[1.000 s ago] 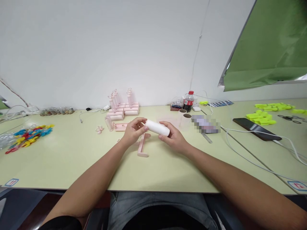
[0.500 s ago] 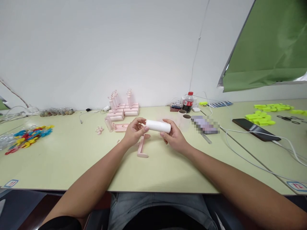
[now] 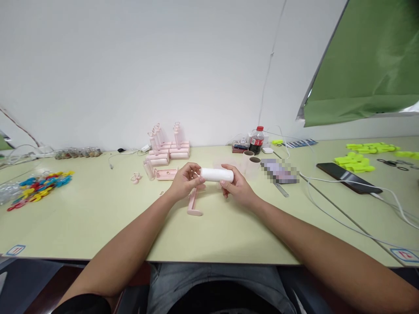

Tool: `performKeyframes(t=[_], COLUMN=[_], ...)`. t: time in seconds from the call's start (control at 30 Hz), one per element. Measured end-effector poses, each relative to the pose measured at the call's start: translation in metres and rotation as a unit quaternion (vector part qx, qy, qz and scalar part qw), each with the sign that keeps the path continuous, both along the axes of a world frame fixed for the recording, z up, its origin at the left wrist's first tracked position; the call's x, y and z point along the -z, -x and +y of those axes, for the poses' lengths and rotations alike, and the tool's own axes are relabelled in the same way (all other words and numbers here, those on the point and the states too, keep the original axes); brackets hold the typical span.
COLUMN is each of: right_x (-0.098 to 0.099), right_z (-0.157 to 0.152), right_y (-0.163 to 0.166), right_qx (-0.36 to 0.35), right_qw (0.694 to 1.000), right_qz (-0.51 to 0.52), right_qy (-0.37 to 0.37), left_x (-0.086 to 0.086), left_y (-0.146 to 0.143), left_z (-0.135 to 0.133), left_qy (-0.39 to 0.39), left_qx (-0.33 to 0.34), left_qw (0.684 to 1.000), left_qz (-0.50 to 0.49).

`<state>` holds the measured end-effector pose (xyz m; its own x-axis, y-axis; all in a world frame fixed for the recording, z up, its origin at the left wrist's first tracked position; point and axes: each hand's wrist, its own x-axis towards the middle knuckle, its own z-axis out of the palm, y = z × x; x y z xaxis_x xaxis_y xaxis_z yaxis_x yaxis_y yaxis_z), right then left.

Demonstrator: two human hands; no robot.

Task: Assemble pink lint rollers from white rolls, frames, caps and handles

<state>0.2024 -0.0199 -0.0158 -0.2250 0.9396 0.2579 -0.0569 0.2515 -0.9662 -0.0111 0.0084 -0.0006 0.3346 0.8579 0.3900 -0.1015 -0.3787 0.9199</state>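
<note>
Between my two hands, a white lint roller roll [image 3: 216, 175] is held almost level above the table. My left hand [image 3: 186, 179] grips its left end with thumb and fingers. At the right end my right hand [image 3: 238, 186] is closed around it, thumb in front. Beneath my left hand lies a pink bracket-shaped frame [image 3: 193, 203], its upper part partly hidden by the hand. Just left of that hand is an open pink case [image 3: 166, 174], with a clear upright tube [image 3: 148, 170] beside it. Small pink pieces [image 3: 135, 178] lie farther left.
Several pink lint rollers [image 3: 169, 150] stand and lie near the wall. Two roll tubes [image 3: 252, 168], a cola bottle [image 3: 257, 140], a pixelated item [image 3: 279, 171] and a black phone [image 3: 348, 178] with white cables are on the right. Colourful plastic pieces [image 3: 41, 188] cover the left.
The white roll has turned from a slight tilt to nearly level, its left end dropping a little. Both hands have shifted slightly downward and still hold it.
</note>
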Motion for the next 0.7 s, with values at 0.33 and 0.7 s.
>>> performKeyframes(t=[0.33, 0.7], right_x=[-0.006, -0.015], right_z=[-0.003, -0.003], right_y=[-0.001, 0.001], right_qx=[-0.004, 0.035], right_qw=[0.999, 0.982], right_qz=[0.033, 0.167], right_qy=[0.041, 0.076], left_x=[0.001, 0.003], left_y=[0.000, -0.001], left_z=[0.001, 0.000], left_qy=[0.010, 0.011], left_qx=[0.000, 0.002], left_qw=[1.000, 0.998], left_qz=[0.029, 0.059])
